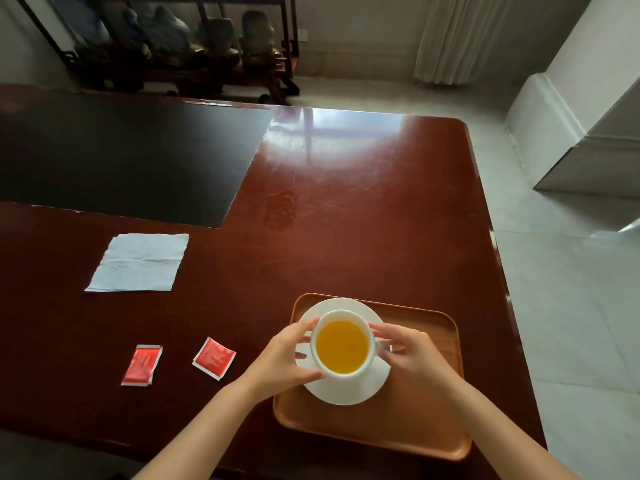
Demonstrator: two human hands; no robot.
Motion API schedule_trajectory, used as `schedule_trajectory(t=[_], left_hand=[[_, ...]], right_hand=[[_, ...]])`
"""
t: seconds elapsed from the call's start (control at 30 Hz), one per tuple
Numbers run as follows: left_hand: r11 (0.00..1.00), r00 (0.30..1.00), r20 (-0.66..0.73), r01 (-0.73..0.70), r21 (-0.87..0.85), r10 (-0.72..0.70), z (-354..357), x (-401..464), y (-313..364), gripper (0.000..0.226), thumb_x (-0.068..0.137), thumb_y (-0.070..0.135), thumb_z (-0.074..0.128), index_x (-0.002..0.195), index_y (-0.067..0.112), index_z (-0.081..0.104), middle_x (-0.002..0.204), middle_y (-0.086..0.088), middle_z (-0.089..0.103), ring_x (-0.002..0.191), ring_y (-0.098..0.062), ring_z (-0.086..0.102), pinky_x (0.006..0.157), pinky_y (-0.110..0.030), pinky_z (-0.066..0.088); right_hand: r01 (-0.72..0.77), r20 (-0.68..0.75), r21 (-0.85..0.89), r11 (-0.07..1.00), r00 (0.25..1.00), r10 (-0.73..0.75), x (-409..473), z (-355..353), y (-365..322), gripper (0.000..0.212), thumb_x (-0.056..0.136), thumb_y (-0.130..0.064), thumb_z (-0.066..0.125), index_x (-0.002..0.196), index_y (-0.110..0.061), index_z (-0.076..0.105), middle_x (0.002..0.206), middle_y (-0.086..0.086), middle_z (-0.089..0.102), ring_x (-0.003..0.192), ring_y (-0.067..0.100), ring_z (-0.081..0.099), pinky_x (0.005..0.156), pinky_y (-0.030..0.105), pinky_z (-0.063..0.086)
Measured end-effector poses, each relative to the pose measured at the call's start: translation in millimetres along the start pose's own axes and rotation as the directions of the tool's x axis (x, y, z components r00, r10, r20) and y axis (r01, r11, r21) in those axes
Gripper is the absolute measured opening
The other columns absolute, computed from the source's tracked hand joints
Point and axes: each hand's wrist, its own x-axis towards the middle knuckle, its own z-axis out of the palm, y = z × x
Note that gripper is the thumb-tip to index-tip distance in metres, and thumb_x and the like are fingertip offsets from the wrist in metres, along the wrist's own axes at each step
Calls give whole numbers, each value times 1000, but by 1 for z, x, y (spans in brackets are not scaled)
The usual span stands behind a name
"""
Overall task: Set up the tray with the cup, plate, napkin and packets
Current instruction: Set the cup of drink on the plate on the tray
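Note:
A white cup (pixel 343 345) of orange liquid sits over a white plate (pixel 346 389), which rests on the left half of a brown wooden tray (pixel 415 424). My left hand (pixel 282 358) grips the cup's left side. On the cup's right side, at the handle, my right hand (pixel 405 351) holds it. A white napkin (pixel 138 262) lies flat on the table to the far left. Two red packets lie left of the tray: one (pixel 142 364) further left, the other (pixel 214 357) closer to the tray.
The table (pixel 346 209) is glossy reddish wood with a dark inset panel (pixel 121 161) at the back left. Its right edge runs close to the tray, with tiled floor (pixel 571 306) beyond. A dark shelf with ornaments (pixel 194 39) stands behind the table.

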Motion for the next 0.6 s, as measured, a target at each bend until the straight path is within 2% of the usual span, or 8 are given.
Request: schedule_trajectory(t=[0.17, 0.27, 0.37, 0.47, 0.53, 0.6], left_hand=[[1000, 1000, 2, -3, -11, 3, 1, -1, -2, 81, 69, 31, 80, 125, 55, 27, 122, 28, 42, 113, 8, 46, 82, -12, 50], [1000, 1000, 21, 1, -10, -1, 0, -1, -1, 80, 70, 32, 79, 126, 56, 26, 123, 30, 42, 114, 10, 45, 81, -10, 49], [999, 997, 78, 9, 35, -11, -8, -1, 3, 76, 73, 35, 76, 131, 52, 28, 127, 28, 41, 114, 9, 46, 82, -11, 47], [975, 1000, -2, -2, 223, 3, -21, 1, 13, 60, 79, 39, 69, 133, 31, 43, 128, 13, 51, 109, 2, 52, 88, -21, 48], [916, 991, -122, -4, 401, 58, -32, 5, 26, 35, 83, 38, 64, 115, 25, 57, 111, 9, 63, 95, -3, 59, 79, -29, 54], [843, 974, -204, 25, 538, 102, -43, 7, 41, 19, 85, 37, 60, 96, 22, 60, 91, 7, 63, 77, -9, 59, 66, -31, 54]], right_hand=[[14, -7, -29, 999, 1000, -14, -1, 1, 1, 47, 83, -3, 64, 121, -30, 55, 109, -12, 65, 96, 0, 63, 77, 19, 53], [19, 12, -43, 999, 1000, -19, -1, 1, -1, 47, 84, -7, 65, 119, -37, 52, 108, -17, 64, 96, 1, 63, 74, 12, 52], [-5, -13, -175, 984, 1000, 3, 1, 1, -2, 40, 85, -14, 64, 121, -29, 56, 112, -10, 65, 102, 7, 61, 79, 16, 50], [32, -90, -442, 896, 993, -80, 10, -2, -18, 31, 85, -24, 61, 116, -25, 59, 109, -8, 66, 100, 8, 59, 74, 20, 47], [99, -99, -533, 840, 979, -178, 19, -2, -40, 25, 85, -29, 60, 110, -27, 61, 101, -9, 66, 92, 8, 60, 65, 20, 48], [154, -85, -586, 796, 965, -250, 29, 2, -64, 21, 86, -32, 59, 106, -25, 61, 95, -7, 66, 85, 11, 60, 63, 24, 51]])
